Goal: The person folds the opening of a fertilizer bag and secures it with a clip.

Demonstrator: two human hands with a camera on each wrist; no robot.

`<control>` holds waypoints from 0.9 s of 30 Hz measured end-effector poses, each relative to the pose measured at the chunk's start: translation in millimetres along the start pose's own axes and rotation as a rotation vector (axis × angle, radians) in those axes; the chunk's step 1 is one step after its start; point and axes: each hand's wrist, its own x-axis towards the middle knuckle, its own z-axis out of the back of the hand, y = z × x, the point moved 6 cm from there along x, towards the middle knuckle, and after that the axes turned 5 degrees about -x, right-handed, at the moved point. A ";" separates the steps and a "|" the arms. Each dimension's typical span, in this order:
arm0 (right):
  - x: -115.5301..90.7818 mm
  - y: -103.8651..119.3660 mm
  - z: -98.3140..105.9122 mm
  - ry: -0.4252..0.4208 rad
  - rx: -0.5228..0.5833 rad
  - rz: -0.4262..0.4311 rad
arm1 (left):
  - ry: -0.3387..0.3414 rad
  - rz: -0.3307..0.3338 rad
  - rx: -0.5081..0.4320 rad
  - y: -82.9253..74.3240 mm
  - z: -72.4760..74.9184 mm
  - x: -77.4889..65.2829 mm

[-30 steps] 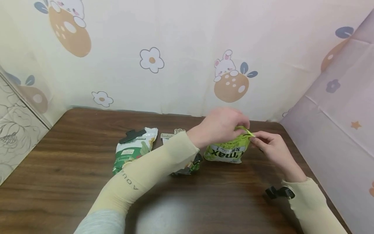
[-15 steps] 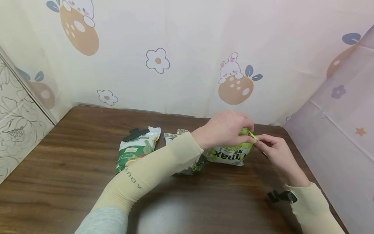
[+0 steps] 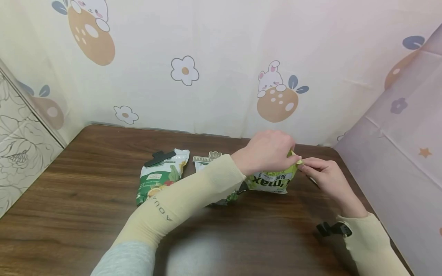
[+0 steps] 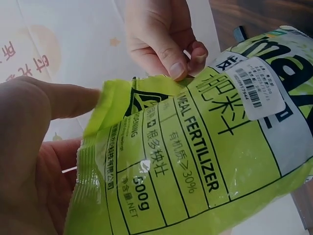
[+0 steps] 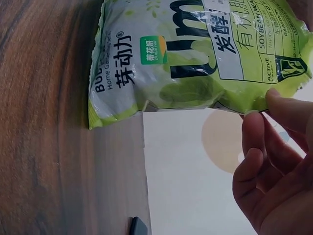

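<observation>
A green and white bag of meal fertilizer (image 3: 272, 182) stands on the table's right half, its printed front toward me. My left hand (image 3: 269, 151) grips the top edge from above; in the left wrist view its thumb (image 4: 68, 100) lies at the crimped green edge, with fingers partly hidden behind the film. With thumb and fingertips, my right hand (image 3: 326, 178) pinches the bag's top right corner. The right wrist view shows that pinch beside the bag's lower printed part (image 5: 190, 54). How the top edge is folded under the left hand is hidden in the head view.
Left on the brown table (image 3: 86, 230) lies a green and white bag (image 3: 159, 180) with a black clip (image 3: 160, 158). Beside it another bag with a pale clip (image 3: 208, 158) is mostly covered by my left sleeve (image 3: 186, 199). A small black object (image 5: 139, 226) lies near the table's edge.
My left hand has slid slightly right along the bag's top, its thumb now close to the right fingertips. The right hand keeps its pinch. The head view has shifted slightly.
</observation>
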 end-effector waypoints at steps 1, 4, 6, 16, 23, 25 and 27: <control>0.4 0.4 0.3 0.005 -0.006 0.004 | 0.003 0.003 0.003 0.1 -0.1 0.2; 1.4 1.4 0.6 0.021 -0.014 0.018 | 0.001 0.005 0.001 0.7 0.1 0.6; 1.8 1.2 0.0 0.032 -0.003 0.025 | 0.004 0.008 -0.001 1.4 -0.2 0.9; 1.2 3.6 1.9 -0.011 0.003 0.013 | -0.010 -0.011 0.030 0.7 -2.7 1.4; 0.9 9.3 2.3 -0.051 0.018 -0.018 | 0.015 -0.004 0.051 -0.6 -4.5 1.8; 1.4 12.8 2.4 -0.067 0.031 -0.005 | 0.018 -0.008 0.057 -1.3 -4.6 2.1; 1.7 15.9 3.0 -0.087 0.047 0.009 | 0.015 -0.017 0.068 -2.4 -4.5 2.4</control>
